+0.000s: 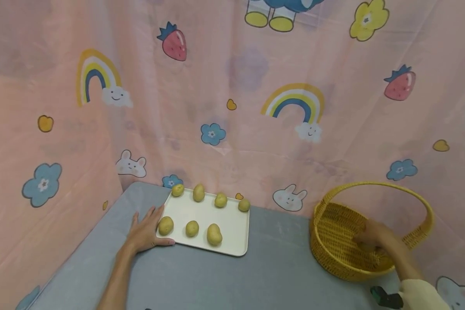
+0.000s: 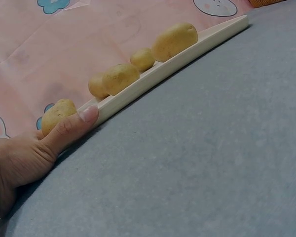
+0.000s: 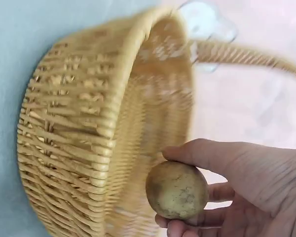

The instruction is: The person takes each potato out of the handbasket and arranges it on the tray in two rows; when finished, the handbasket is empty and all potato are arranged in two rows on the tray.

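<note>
A white rectangular tray (image 1: pixel 232 228) lies on the grey table with several potatoes (image 1: pixel 214 234) on it, set in a back row and a front row. At its near left corner rests my left hand (image 1: pixel 145 232), fingers spread along the left side and thumb laid on the front rim. The potato at that corner (image 1: pixel 165 225) is close beside this hand. Over on the right, my right hand (image 1: pixel 376 234) reaches into a yellow wicker basket (image 1: pixel 333 260). Its thumb and fingers grip a potato (image 3: pixel 177 190) at the basket's opening in the right wrist view.
The basket's tall arched handle (image 1: pixel 379 184) rises above the right forearm. Behind the table hangs a pink printed curtain (image 1: pixel 236 163), close to the back of tray and basket. Grey tabletop (image 1: pixel 279 249) stretches between tray and basket.
</note>
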The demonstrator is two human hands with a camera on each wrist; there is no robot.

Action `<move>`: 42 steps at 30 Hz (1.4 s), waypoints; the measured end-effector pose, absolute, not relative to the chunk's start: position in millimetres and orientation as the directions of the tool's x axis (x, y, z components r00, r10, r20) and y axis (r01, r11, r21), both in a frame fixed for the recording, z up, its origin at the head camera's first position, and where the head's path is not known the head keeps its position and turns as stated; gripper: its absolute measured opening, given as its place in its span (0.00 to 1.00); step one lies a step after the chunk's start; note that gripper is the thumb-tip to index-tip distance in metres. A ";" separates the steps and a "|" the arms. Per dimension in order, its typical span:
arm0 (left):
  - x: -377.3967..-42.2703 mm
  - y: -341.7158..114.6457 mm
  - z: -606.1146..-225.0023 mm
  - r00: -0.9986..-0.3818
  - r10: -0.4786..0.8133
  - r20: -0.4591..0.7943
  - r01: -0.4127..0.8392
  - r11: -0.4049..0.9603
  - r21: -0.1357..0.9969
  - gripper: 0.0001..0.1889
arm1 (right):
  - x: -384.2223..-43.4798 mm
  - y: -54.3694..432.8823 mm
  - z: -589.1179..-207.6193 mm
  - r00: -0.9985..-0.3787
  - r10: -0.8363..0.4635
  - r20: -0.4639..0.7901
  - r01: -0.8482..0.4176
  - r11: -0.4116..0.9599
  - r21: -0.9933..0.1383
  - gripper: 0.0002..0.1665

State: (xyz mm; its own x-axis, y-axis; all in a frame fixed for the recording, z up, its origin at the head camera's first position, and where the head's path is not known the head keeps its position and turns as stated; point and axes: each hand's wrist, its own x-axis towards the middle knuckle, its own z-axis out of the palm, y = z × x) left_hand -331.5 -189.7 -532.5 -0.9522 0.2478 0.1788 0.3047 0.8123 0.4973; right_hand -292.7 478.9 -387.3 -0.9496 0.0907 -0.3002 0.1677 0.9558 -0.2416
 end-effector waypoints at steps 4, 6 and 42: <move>-332.8 -187.6 -535.0 -0.949 0.259 0.182 0.316 0.802 0.507 0.73 | -266.2 463.8 -370.6 -0.963 0.039 -0.267 0.107 0.964 -0.242 0.22; -334.6 -188.1 -535.9 -0.948 0.259 0.182 0.317 0.804 0.503 0.73 | -252.5 452.9 -364.6 -0.973 0.010 -0.231 0.075 0.959 -0.273 0.25; -338.7 -186.8 -535.2 -0.946 0.262 0.191 0.323 0.810 0.489 0.73 | -315.7 177.9 -469.3 -0.982 -0.167 -0.093 -0.060 0.731 -0.679 0.19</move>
State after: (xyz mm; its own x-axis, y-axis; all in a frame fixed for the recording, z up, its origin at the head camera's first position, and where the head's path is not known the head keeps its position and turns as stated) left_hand -338.7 -186.8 -535.2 -0.9459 0.2623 0.1911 0.3235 0.8101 0.4891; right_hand -315.7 177.9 -469.3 -0.9816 -0.1667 -0.0927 -0.0601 0.7313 -0.6794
